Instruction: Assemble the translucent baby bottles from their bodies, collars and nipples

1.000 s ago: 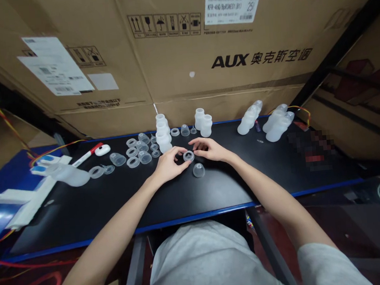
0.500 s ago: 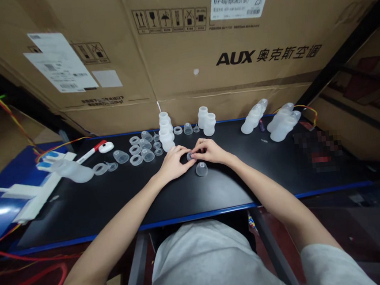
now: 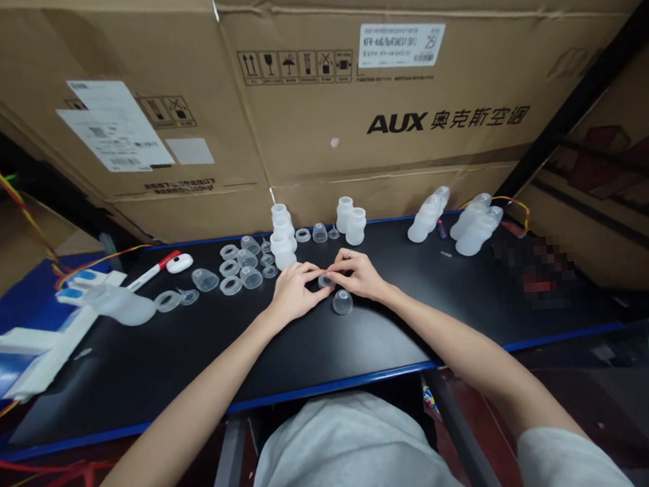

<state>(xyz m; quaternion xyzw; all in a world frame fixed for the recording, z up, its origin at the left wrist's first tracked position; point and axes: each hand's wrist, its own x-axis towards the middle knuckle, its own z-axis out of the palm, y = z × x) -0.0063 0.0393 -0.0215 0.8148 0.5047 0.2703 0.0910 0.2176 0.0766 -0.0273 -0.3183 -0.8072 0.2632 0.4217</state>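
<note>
My left hand [image 3: 296,291] and my right hand [image 3: 357,274] meet over the black tabletop, fingertips pinched around a small translucent bottle ring [image 3: 324,281]. Fingers cover part of it, so I cannot tell whether a nipple sits inside. Just in front of the hands, a clear domed cap [image 3: 342,302] stands on the table. Behind my left hand are several open milky feeding bottles [image 3: 283,241]. Beyond my right hand, two more open bottles [image 3: 355,225] stand close together.
Loose rings [image 3: 230,285], domed caps [image 3: 251,277] and nipples [image 3: 268,260] stand in rows at left. A bottle [image 3: 122,305] lies in a white fixture [image 3: 55,347] farther left. Capped bottles [image 3: 474,232] lean at right. A large cardboard box [image 3: 305,147] walls off the back.
The camera view has tilted up slightly, so the table appears lower. Both hands remain together on the ring, with fingers slightly shifted, exposing more of its rim.
</note>
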